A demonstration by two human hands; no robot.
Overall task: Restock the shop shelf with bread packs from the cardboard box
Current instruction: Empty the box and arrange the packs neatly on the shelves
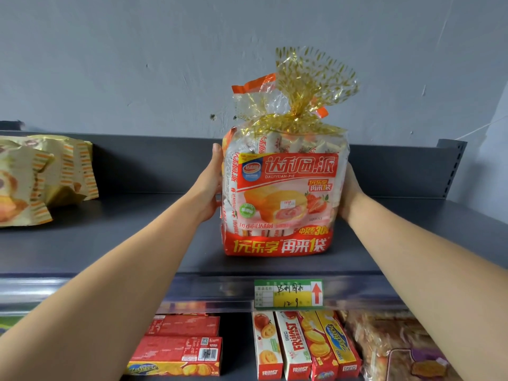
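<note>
Bread pack (283,193) stands upright on the dark shelf (137,243), near its front edge and right above the price tag (288,294), whose red arrow points up at that spot. This is probably why it is set there, label facing out for shoppers. The shelf spans the whole view, with a few yellow packs (41,177) lying well apart at the far left and biscuit boxes (305,345) on the tier below. The pack is a clear bag of small wrapped pies with a red band at the base, a strawberry picture and a gathered, gold-flecked top. The left hand (210,185) and right hand (347,193) clasp its two sides, fingers wrapped behind, likely to steady the soft, tall bag while squaring it.
</note>
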